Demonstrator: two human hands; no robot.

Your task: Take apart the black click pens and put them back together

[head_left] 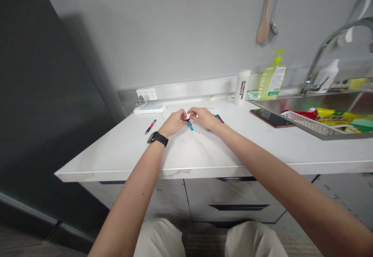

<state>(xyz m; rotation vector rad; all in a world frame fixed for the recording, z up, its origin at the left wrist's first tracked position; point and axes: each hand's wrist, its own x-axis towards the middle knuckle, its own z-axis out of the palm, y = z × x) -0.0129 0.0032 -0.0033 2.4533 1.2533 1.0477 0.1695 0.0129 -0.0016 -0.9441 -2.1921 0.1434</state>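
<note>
Both hands meet over the white countertop [116, 152]. My left hand [175, 121], with a black watch on its wrist, is closed with thumb and fingertips together at the black end of a short blue pen piece [190, 125]. Close beside it, my right hand [203, 118] has its fingers bent into a pinch; what lies between them is too small to make out. A thin, clear-looking stick [198, 128] is just below the right fingers. Partly behind the right wrist lie some pens [219, 118], red and blue. A red and black pen [150, 126] rests left of my left hand.
At the back left are a power strip [150, 109] and a wall socket [146, 94]. To the right stand a white canister [242, 87] and a green soap bottle [273, 77]. A phone [272, 118] lies by the sink, near a white perforated basket [313, 124].
</note>
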